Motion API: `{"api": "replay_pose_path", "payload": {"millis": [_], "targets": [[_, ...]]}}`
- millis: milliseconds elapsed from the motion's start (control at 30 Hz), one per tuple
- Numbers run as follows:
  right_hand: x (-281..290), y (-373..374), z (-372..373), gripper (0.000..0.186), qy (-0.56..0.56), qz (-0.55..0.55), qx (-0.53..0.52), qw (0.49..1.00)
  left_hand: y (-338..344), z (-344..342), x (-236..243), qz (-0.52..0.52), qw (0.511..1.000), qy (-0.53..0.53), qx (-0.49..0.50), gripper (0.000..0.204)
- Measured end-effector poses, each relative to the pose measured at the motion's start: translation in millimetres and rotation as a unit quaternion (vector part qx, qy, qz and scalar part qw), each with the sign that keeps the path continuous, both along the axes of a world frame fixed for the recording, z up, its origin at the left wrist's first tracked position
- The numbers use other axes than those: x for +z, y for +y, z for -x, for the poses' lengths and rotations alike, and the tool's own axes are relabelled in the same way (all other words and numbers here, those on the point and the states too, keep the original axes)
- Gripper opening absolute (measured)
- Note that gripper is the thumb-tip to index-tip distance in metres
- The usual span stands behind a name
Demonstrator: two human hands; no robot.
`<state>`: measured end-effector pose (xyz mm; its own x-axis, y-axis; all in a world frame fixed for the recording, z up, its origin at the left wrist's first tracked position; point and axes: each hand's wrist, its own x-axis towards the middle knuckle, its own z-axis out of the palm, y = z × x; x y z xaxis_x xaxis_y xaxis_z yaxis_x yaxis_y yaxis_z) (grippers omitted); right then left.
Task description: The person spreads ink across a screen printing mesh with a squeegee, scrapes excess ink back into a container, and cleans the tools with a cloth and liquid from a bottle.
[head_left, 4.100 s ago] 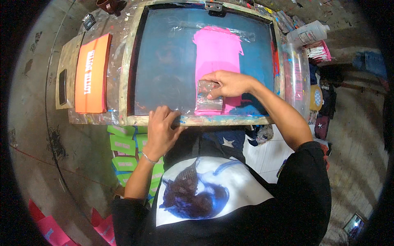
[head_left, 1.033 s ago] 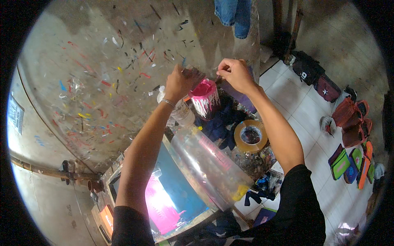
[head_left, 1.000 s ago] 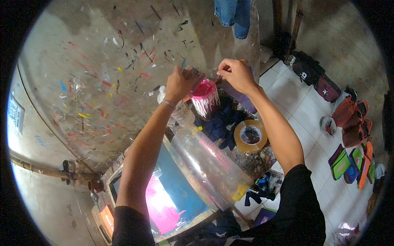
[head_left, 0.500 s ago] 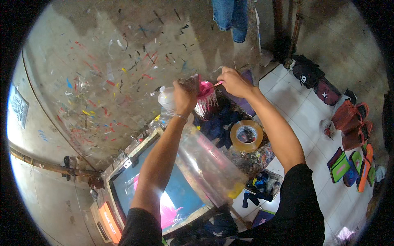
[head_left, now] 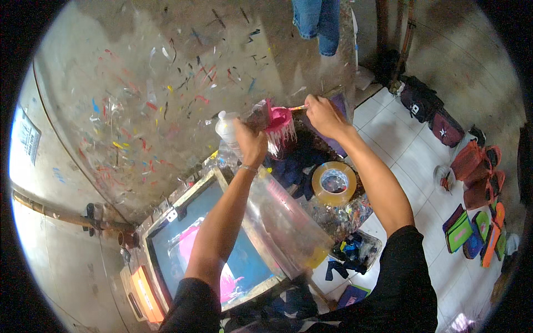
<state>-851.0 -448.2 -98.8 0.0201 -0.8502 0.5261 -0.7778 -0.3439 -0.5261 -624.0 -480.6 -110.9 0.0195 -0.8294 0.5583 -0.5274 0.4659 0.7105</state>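
Observation:
My left hand (head_left: 251,141) grips a grimy scraper (head_left: 258,111) with pink ink on its edge, over the rim of a pink ink pot (head_left: 282,135) streaked with white drips. My right hand (head_left: 325,115) has a thin stick (head_left: 297,108) pinched in it, reaching across the pot to the scraper. A white bottle (head_left: 225,125) stands left of the pot, partly behind my left hand. Below lie a screen frame (head_left: 268,270) with pink ink (head_left: 189,240) on its mesh, a clear plastic roll (head_left: 294,222) and a tape roll (head_left: 350,183).
A paint-flecked wall (head_left: 155,100) rises behind, with jeans (head_left: 322,25) hanging. On the tiled floor (head_left: 400,144) at the right lie dark bags (head_left: 416,102), red bags (head_left: 472,169) and coloured pouches (head_left: 461,230). An orange stack (head_left: 147,294) sits left of the frame.
Earlier the scraper was on the screen; the view has since turned to the ink pot. Over the last second both hands shifted toward me, and the stick swung level toward the scraper.

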Motion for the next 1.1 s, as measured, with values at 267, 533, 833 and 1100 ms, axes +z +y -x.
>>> {"api": "replay_pose_path", "payload": {"millis": [267,533,833,1100], "targets": [[-8.7,-0.1,2.2,0.01,-0.055,0.066,-0.034,0.996,3.5,-2.2,-5.1,0.028,0.998,0.042,-0.023,0.038],[-11.3,18.2,4.6,0.012,-0.111,0.079,-0.063,0.989,7.6,4.6,1.3,0.04,0.999,0.017,0.007,0.043],[-19.4,9.8,-6.5,0.01,-0.168,0.132,-0.044,0.976,1.3,4.9,-4.2,0.046,0.999,-0.001,0.018,0.049],[-46.3,12.1,-6.3,0.009,-0.161,0.088,-0.018,0.983,-9.3,-6.3,-14.2,0.084,0.996,-0.007,-0.015,0.043]]}}
